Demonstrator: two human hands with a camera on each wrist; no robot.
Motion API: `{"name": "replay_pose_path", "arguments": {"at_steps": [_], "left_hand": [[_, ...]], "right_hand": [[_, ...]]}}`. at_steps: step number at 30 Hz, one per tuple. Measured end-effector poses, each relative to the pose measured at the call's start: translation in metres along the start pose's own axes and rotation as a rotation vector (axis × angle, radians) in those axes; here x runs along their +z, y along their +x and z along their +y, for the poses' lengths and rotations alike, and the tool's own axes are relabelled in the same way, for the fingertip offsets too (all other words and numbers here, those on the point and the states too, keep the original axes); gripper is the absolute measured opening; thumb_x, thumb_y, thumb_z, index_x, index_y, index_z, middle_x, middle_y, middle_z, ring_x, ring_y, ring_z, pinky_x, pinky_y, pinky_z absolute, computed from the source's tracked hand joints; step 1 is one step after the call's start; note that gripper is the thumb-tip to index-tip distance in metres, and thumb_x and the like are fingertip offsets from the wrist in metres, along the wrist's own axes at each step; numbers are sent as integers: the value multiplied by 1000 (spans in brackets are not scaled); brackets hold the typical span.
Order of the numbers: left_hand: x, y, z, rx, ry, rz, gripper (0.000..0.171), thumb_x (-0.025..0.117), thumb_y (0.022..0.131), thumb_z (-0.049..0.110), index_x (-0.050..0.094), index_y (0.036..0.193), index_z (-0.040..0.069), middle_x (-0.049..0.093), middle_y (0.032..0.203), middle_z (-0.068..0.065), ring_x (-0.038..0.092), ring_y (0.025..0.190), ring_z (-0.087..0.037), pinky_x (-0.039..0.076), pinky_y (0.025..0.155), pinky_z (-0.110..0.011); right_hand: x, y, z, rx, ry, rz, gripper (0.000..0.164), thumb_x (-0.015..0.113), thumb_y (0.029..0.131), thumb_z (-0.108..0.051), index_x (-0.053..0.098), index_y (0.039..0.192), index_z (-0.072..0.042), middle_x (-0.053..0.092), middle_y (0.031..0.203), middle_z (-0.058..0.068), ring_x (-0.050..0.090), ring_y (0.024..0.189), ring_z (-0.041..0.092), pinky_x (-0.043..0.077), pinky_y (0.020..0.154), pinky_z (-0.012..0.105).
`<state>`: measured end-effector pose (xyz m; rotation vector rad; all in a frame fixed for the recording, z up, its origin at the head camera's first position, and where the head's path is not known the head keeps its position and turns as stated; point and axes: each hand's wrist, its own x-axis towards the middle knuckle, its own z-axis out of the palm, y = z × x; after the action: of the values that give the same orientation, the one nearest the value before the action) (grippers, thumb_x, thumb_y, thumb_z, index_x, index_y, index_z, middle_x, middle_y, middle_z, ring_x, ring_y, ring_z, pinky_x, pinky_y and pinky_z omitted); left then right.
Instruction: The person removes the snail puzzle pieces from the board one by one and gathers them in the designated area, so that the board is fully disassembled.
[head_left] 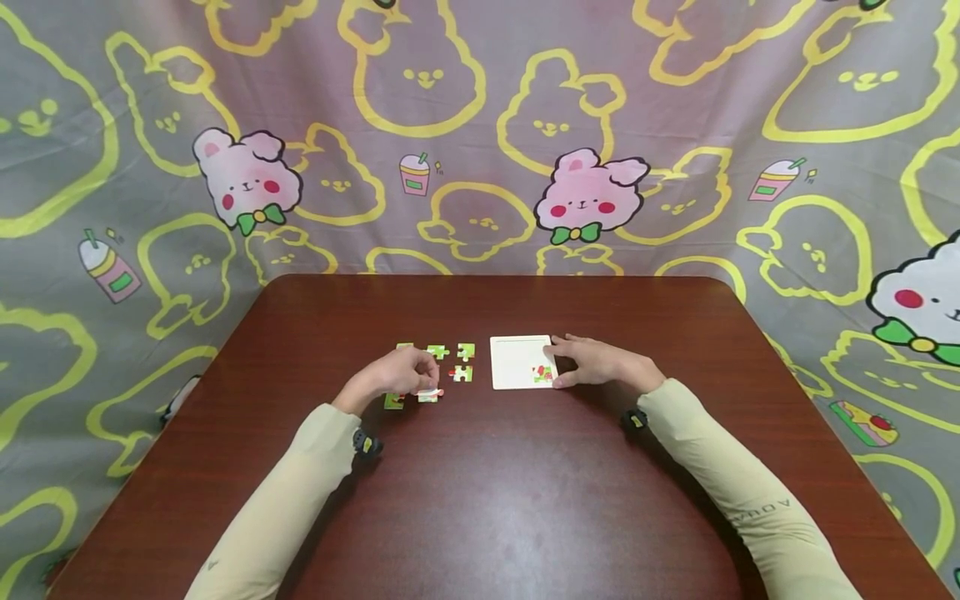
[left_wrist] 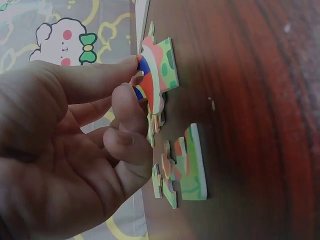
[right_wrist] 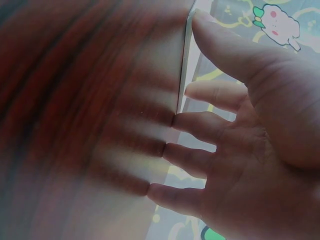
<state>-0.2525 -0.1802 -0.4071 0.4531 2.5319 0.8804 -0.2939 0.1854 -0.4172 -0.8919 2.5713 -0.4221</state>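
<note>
My left hand pinches a jigsaw puzzle piece between thumb and fingertip. That piece is green, red and blue, and it stands tilted in the left wrist view. Around this hand lie loose green-edged puzzle pieces, among them one at the upper right and one with a red spot. A white puzzle tray lies to their right, with a colourful patch of puzzle in its near right corner. My right hand touches the tray's right edge, fingers spread and fairly straight.
The brown wooden table stretches toward me and to both sides. Behind it hangs a grey cloth with rabbit drawings. Another loose piece lies just below my left hand, partly hidden.
</note>
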Motion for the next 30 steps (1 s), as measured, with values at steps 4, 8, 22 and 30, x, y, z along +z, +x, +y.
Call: {"name": "replay_pose_path", "arguments": {"at_steps": [4, 8, 22, 30], "left_hand": [[-2, 0, 0, -4, -3, 6, 3, 66, 92, 13, 67, 90, 11, 56, 69, 2, 47, 56, -10, 37, 48, -24], [-4, 0, 3, -2, -23, 25, 7, 69, 92, 18, 68, 92, 11, 60, 71, -1, 50, 60, -10, 37, 49, -23], [5, 16, 34, 96, -53, 70, 9, 68, 92, 19, 68, 98, 12, 71, 89, -10, 66, 70, -21, 46, 59, -24], [16, 34, 53, 150, -51, 85, 20, 69, 91, 19, 67, 109, 10, 71, 91, -11, 65, 69, -21, 45, 59, -24]], "right_hand": [[1, 0, 0, 1, 8, 0, 72, 72, 89, -33, 42, 148, -7, 25, 160, 20, 18, 149, 43, 25, 117, 56], [1, 0, -1, -4, 9, 1, 72, 73, 88, -33, 42, 148, -7, 25, 160, 20, 18, 148, 44, 25, 117, 56], [1, 1, 1, -17, 2, 1, 72, 72, 89, -33, 42, 148, -6, 26, 159, 22, 19, 148, 45, 26, 117, 56], [0, 0, 1, -23, -13, 4, 71, 71, 90, -34, 42, 147, -5, 26, 159, 23, 20, 147, 47, 25, 116, 57]]}}
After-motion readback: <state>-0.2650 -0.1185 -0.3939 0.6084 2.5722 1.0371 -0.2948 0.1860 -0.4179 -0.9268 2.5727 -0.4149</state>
